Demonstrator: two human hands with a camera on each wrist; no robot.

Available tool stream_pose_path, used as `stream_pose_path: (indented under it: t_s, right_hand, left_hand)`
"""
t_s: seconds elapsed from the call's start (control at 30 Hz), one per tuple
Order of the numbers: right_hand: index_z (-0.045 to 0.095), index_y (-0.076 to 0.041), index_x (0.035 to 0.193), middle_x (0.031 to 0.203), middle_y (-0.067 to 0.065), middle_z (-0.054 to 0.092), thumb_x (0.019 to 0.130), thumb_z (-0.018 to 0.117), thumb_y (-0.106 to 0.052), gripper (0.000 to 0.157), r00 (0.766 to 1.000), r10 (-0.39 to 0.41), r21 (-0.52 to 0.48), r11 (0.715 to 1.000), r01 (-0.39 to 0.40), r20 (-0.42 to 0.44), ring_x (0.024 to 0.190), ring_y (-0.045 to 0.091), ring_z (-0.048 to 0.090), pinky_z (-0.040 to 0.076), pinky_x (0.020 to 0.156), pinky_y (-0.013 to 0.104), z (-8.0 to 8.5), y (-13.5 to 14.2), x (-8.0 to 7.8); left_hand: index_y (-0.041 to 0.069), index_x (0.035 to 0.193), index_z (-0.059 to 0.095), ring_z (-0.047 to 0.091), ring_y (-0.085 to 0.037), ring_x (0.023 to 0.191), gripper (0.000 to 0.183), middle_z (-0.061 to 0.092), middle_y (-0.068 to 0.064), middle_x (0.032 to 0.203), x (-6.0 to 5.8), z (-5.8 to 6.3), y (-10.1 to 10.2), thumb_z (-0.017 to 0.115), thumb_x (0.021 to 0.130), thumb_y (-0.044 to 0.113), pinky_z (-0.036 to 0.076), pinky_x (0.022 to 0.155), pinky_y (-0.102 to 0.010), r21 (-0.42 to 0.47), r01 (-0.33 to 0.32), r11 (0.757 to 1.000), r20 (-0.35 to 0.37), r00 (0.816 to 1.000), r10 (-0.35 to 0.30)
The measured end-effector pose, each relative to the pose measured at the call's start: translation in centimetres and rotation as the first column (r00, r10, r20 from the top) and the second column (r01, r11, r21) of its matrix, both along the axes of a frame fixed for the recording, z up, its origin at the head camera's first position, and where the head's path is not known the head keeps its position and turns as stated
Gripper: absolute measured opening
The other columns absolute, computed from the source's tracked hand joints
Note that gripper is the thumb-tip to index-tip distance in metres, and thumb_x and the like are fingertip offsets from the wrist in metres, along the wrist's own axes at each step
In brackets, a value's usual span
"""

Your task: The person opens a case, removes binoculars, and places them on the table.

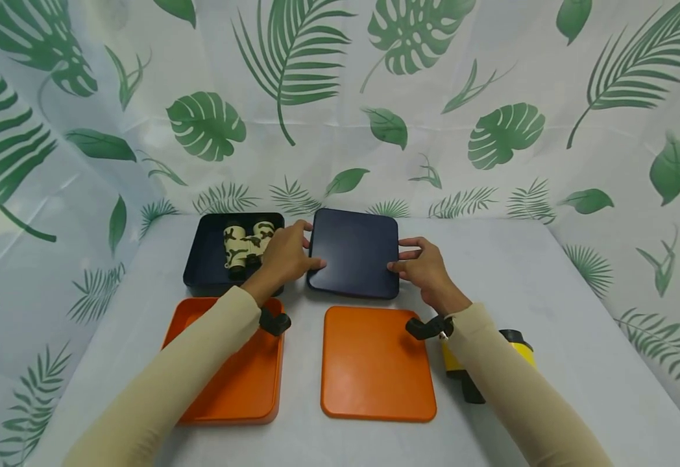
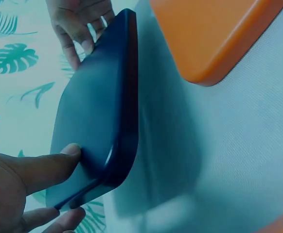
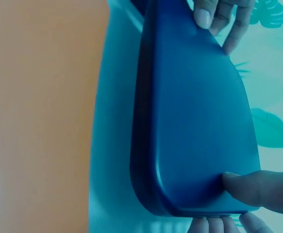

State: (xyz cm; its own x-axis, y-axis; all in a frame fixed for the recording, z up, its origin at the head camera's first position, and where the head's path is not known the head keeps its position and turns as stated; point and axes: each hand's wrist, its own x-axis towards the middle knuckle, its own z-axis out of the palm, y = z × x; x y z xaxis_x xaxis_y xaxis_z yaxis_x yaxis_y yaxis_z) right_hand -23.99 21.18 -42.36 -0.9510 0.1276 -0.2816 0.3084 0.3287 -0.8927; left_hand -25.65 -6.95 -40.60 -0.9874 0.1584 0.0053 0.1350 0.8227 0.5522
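Observation:
A dark navy lid [image 1: 354, 253] is held between both hands, raised a little off the table with its shadow beneath it in the left wrist view. My left hand [image 1: 287, 254] pinches its left edge, thumb on top and fingers under the rim. On the opposite edge my right hand [image 1: 429, 269] grips the lid the same way, as the right wrist view also shows. Left of the lid stands a dark box [image 1: 206, 256], uncovered, with camouflage-patterned binoculars [image 1: 237, 250] lying inside; my left hand hides part of its right side.
An orange box [image 1: 246, 383], uncovered, sits in front of the dark one, partly under my left forearm. An orange lid [image 1: 377, 370] lies flat at the middle front. Yellow and black binoculars [image 1: 523, 351] rest to the right, partly hidden by my right sleeve. A leaf-patterned curtain [image 1: 328, 155] hangs behind.

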Motion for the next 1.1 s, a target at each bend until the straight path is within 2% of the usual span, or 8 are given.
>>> stream_pose_path:
  t_s: [0.2, 0.33, 0.5, 0.67, 0.9, 1.1]
  right_hand:
    - [0.05, -0.01, 0.153, 0.135, 0.019, 0.059, 0.094, 0.078, -0.003, 0.066, 1.0, -0.001, 0.016, 1.0, 0.0, 0.027, 0.1, 0.022, 0.065, 0.061, 0.089, 0.029, -0.5, 0.8, -0.1]
    - [0.05, -0.011, 0.153, 0.134, 0.018, 0.059, 0.094, 0.078, -0.003, 0.065, 0.999, 0.001, 0.04, 0.999, -0.003, 0.037, 0.098, 0.021, 0.066, 0.061, 0.091, 0.031, -0.7, 1.0, -0.2]
    - [0.052, -0.01, 0.151, 0.128, 0.016, 0.06, 0.092, 0.078, -0.002, 0.065, 0.999, -0.004, 0.058, 0.998, 0.001, 0.042, 0.096, 0.02, 0.066, 0.06, 0.083, 0.026, -0.9, 1.0, -0.4]
    - [0.051, -0.007, 0.15, 0.125, 0.017, 0.061, 0.091, 0.079, -0.001, 0.065, 1.0, 0.01, 0.078, 0.997, -0.012, 0.027, 0.092, 0.02, 0.066, 0.059, 0.079, 0.025, -1.1, 0.9, -0.6]
    - [0.052, -0.006, 0.15, 0.126, 0.017, 0.06, 0.092, 0.078, 0.001, 0.064, 0.999, 0.017, 0.092, 0.996, -0.019, 0.03, 0.094, 0.021, 0.066, 0.059, 0.079, 0.024, -1.3, 0.8, -0.6]
    - [0.053, -0.008, 0.15, 0.129, 0.018, 0.061, 0.093, 0.077, 0.0, 0.063, 1.0, 0.015, 0.115, 0.993, -0.017, 0.014, 0.097, 0.023, 0.066, 0.058, 0.081, 0.026, -1.5, 0.8, -1.0]
  left_hand:
    - [0.008, 0.149, 0.052, 0.068, -0.033, 0.112, 0.08, 0.074, -0.01, 0.118, -0.6, -0.8, 1.0, 0.09, 0.086, 0.039, 0.057, 0.096, -0.045, -0.064, 0.043, 0.997, 0.022, 0.999, -0.042]
    - [0.007, 0.147, 0.053, 0.068, -0.032, 0.107, 0.079, 0.074, -0.008, 0.113, -0.7, -1.4, 1.3, 0.091, 0.085, 0.041, 0.056, 0.092, -0.046, -0.093, 0.044, 0.995, 0.03, 0.999, -0.041]
    - [0.007, 0.146, 0.055, 0.067, -0.033, 0.108, 0.079, 0.074, -0.007, 0.112, -0.7, -2.0, 1.6, 0.092, 0.084, 0.04, 0.056, 0.092, -0.045, -0.115, 0.029, 0.993, 0.027, 0.999, -0.026]
    - [0.007, 0.142, 0.059, 0.064, -0.035, 0.115, 0.076, 0.075, -0.011, 0.117, -0.8, -2.1, 1.8, 0.093, 0.083, 0.041, 0.055, 0.096, -0.046, -0.172, 0.027, 0.985, 0.014, 1.0, -0.025]
    - [0.006, 0.123, 0.067, 0.063, -0.033, 0.103, 0.061, 0.074, -0.012, 0.112, -1.1, -2.5, 2.1, 0.093, 0.082, 0.043, 0.054, 0.089, -0.046, -0.256, 0.048, 0.965, 0.007, 0.999, -0.048]
    - [0.005, 0.127, 0.067, 0.062, -0.034, 0.104, 0.064, 0.074, -0.013, 0.115, -1.1, -2.5, 2.2, 0.094, 0.081, 0.041, 0.053, 0.093, -0.046, -0.271, 0.054, 0.961, 0.0, 0.998, -0.056]
